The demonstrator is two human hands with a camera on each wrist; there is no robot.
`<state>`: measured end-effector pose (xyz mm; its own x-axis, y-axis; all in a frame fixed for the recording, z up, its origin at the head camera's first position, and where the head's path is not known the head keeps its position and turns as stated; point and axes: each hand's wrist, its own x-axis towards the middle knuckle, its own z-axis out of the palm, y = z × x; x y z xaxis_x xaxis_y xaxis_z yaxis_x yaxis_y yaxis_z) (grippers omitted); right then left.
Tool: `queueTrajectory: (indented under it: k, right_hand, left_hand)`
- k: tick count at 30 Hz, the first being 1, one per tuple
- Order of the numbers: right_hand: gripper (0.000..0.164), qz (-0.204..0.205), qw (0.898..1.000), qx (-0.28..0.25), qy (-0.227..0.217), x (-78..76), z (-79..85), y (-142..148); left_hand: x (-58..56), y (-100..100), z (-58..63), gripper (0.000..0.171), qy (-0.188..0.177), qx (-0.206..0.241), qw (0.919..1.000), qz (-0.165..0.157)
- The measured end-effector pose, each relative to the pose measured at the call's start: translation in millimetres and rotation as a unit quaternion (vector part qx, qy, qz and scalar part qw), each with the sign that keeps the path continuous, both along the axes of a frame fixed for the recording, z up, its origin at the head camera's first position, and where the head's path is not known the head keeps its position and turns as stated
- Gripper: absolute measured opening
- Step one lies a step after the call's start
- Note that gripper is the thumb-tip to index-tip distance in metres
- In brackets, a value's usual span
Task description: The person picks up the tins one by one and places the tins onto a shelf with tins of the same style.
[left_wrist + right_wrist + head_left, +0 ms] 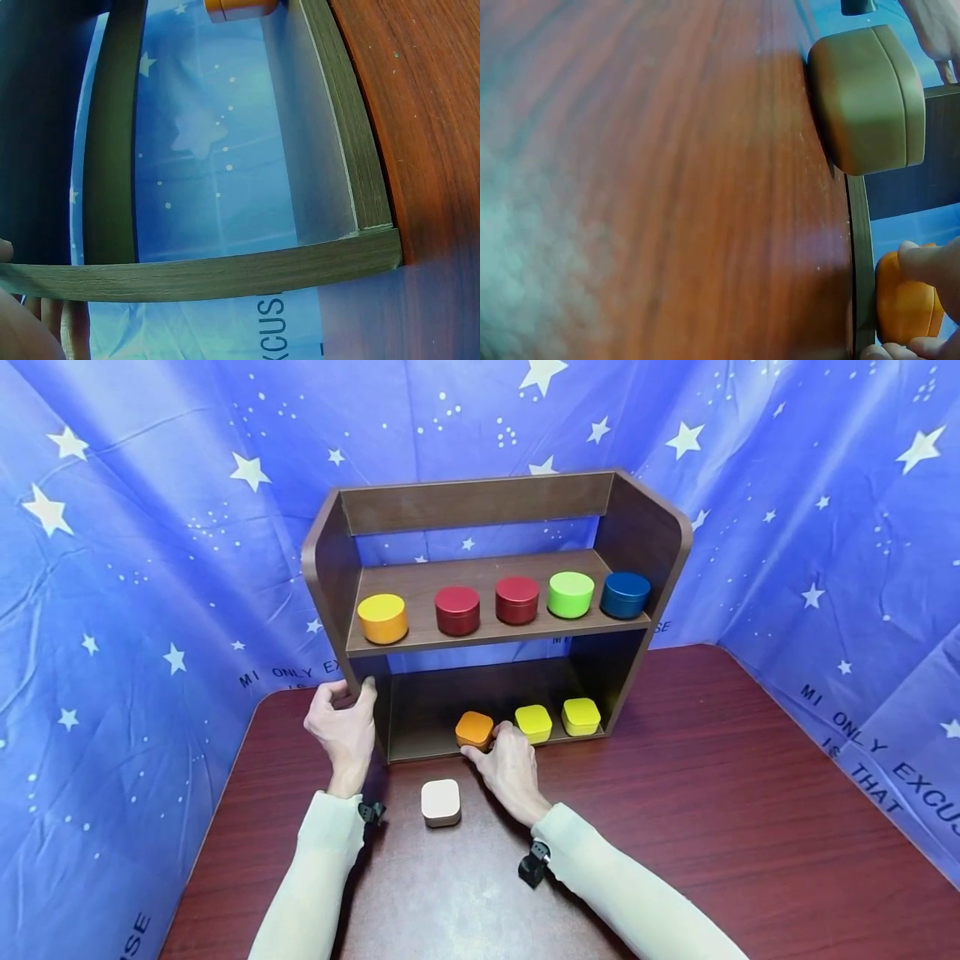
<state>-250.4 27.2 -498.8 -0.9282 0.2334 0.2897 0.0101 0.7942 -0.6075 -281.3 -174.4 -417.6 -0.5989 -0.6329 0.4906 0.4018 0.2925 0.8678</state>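
Observation:
My left hand [345, 731] grips the left side panel of a dark brown two-tier shelf [480, 643], thumb on the inner side and fingers behind. On the lower tier, my right hand [512, 770] pinches an orange square tin [474, 729] between thumb and fingers at the front edge. Two yellow square tins, one [533, 723] beside that hand and another [581, 717] farther right, stand on the same tier. A cream-topped square tin [440, 802] sits on the table in front of the shelf, between the forearms; the right wrist view shows its side [866, 101] large.
Along the upper tier stand round tins: yellow-orange [383, 618], two dark red ones [457, 610], light green [571, 594] and dark blue [626, 594]. The reddish wooden table [712, 777] extends on both sides. A blue starry curtain [187, 527] hangs behind.

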Motion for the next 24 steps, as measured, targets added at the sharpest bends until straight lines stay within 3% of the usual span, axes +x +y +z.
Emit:
queueTrajectory:
  k: [7, 16, 24]
  right_hand:
    - [0.044, 0.004, 1.0, -0.005, -0.004, 0.4, 0.3, 0.2]
    - [0.036, 0.015, 1.0, -0.018, -0.001, 1.5, 1.4, 3.2]
    - [0.034, 0.026, 0.999, -0.025, -0.017, 9.8, 1.4, 8.5]
  left_hand:
    - [-1.5, 0.2, 0.2, 0.017, -0.002, 0.006, 1.0, -0.003]
    - [-18.9, -9.3, -19.8, 0.017, 0.0, 0.005, 1.0, 0.004]
    - [-18.8, -13.9, -24.8, 0.019, 0.009, -0.002, 0.9999, -0.012]
